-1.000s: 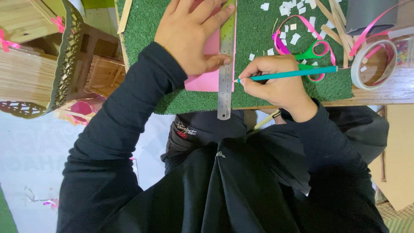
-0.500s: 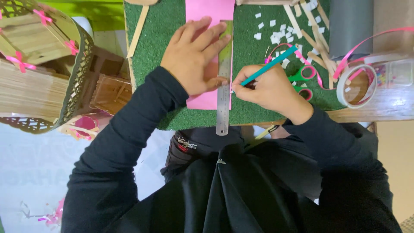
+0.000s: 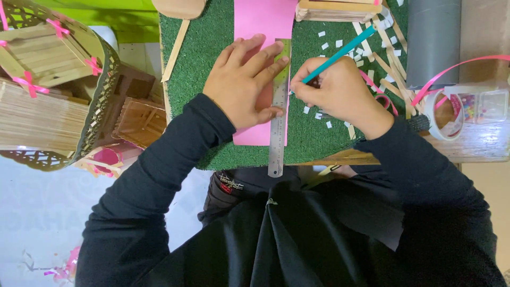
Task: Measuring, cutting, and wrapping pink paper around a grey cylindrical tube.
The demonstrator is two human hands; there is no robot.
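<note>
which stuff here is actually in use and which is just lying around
In use: left hand pressing steel ruler on pink paper strip; right hand with teal pencil.
Lying about: tape roll, grey tube, white paper scraps, wooden sticks.

left hand (image 3: 244, 85) flat, right hand (image 3: 334, 87) fisted.

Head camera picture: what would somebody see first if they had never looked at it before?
First comes the bright pink paper in the middle of the green grassy mat. The left hand lies flat on it, pressing a metal ruler along its right edge, while the right hand holds a teal pencil against the ruler. At far left stand wooden stick baskets tied with pink ribbon.
</note>
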